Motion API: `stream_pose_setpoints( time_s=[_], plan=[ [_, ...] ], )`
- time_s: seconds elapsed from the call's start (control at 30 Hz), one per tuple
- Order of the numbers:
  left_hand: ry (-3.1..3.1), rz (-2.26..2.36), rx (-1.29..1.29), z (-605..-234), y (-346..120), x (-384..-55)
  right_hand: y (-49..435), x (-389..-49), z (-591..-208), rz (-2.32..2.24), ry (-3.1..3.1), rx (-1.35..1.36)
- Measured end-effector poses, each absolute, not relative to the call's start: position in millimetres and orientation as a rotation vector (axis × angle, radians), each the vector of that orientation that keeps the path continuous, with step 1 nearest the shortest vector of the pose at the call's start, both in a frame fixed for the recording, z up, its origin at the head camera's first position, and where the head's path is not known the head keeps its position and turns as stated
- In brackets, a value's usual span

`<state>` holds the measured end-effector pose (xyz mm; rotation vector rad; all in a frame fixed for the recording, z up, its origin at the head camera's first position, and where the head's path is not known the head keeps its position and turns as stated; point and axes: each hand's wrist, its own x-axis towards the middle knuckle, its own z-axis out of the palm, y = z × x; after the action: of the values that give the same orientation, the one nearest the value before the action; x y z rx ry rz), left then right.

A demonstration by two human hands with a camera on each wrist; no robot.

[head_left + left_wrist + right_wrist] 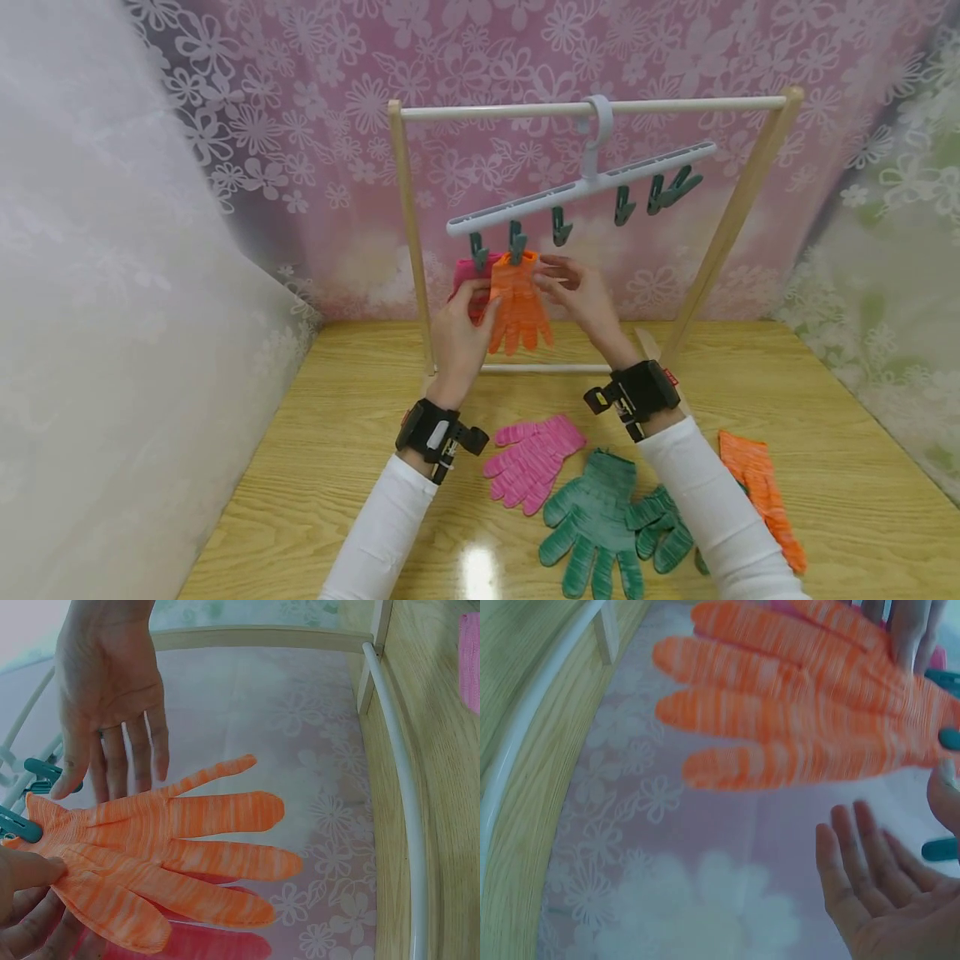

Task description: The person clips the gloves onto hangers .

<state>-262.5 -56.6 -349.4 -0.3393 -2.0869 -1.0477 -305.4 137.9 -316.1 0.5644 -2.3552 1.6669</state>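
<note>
An orange knit glove (519,307) hangs fingers down from a green clip (517,243) on the white hanger (525,202). My left hand (459,335) pinches the glove's side near the cuff, thumb in front and fingers behind, as the left wrist view shows. Beside the glove's other edge is my right hand (587,302); its fingers (870,862) are extended and hold nothing, apart from the cloth in the right wrist view. Behind the orange glove, a pink glove (467,272) hangs from the leftmost clip (477,252), partly hidden by my left hand.
The tilted hanger hangs on a wooden rack's white rod (495,110), with more green clips (624,207) to the right. On the table (300,483) lie a pink glove (534,460), green gloves (596,517) and an orange glove (757,483), some partly under my right forearm.
</note>
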Motion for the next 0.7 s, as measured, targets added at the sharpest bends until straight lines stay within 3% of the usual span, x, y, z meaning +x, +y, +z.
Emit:
stream_pose_setpoints(
  time_s=[0.3,0.7],
  plan=[
    [-2.078,-1.052,-0.319,-361,-65,-263,149,-324,-301,1.658,-2.258,0.535],
    [-2.205,-1.007,-0.303,-385,-82,-258,142,-320,-279,1.669,-2.178,0.587]
  ],
)
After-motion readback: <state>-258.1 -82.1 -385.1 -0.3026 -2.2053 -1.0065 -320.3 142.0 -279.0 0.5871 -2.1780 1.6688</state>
